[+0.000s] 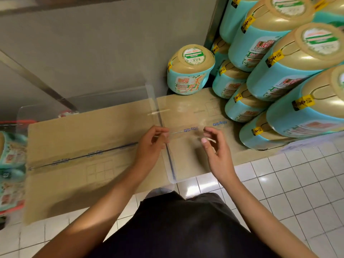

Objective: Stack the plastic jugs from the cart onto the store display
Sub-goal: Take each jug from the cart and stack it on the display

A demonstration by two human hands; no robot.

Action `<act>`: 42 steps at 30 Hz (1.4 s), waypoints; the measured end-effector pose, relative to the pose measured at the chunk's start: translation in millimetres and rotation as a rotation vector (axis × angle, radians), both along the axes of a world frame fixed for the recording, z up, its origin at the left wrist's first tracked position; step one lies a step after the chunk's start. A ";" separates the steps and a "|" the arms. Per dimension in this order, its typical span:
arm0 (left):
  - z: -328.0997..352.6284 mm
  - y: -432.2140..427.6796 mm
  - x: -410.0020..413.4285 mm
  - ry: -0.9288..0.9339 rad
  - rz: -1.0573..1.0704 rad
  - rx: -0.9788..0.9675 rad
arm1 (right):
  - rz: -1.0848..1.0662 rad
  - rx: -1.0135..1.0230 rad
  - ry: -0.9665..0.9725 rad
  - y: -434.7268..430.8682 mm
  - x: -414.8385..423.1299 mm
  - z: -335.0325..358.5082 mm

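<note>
Tiled floor [297, 183] edges cardboard [83, 142] where 2 hands (left hand [150, 144], right hand [216, 146]) pinch a clear sheet [186, 161] near stacked jugs [279, 77].

The person wears black clothing [176, 229]; both forearms [104, 203] are bare.

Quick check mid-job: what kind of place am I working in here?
Probably a shop aisle: identical teal jugs stacked in a tiered display, taped cardboard cartons under them, and a white tiled floor.

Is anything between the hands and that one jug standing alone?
Yes. The left hand and right hand pinch a clear plastic sheet over the cardboard, and it lies between them and the lone jug.
</note>
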State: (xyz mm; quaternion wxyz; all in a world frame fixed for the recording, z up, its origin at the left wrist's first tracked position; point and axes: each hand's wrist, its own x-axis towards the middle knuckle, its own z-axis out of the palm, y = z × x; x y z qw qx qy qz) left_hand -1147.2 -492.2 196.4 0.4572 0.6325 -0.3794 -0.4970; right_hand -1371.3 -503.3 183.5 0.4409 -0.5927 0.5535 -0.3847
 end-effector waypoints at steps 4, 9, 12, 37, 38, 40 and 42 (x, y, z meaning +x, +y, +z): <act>-5.7 48.7 -3.5 -0.003 0.069 0.003 | 0.057 0.048 -0.019 33.4 -15.7 2.3; -21.0 123.6 -20.3 -0.082 0.154 0.076 | 0.124 0.068 -0.048 74.5 -49.4 -7.0; -25.6 175.3 -38.0 -0.091 0.244 0.125 | 0.159 0.072 -0.043 102.7 -74.8 -16.9; -31.8 604.2 13.3 0.013 1.093 0.259 | 1.066 0.250 0.088 340.4 163.6 -40.5; -32.4 625.7 24.8 0.020 1.134 0.277 | 1.105 0.245 0.088 352.9 188.8 -41.0; -33.4 664.5 49.8 0.037 1.215 0.307 | 1.171 0.226 0.092 378.5 236.7 -42.1; -34.3 695.6 78.6 0.049 1.277 0.329 | 1.226 0.204 0.102 403.1 279.9 -43.4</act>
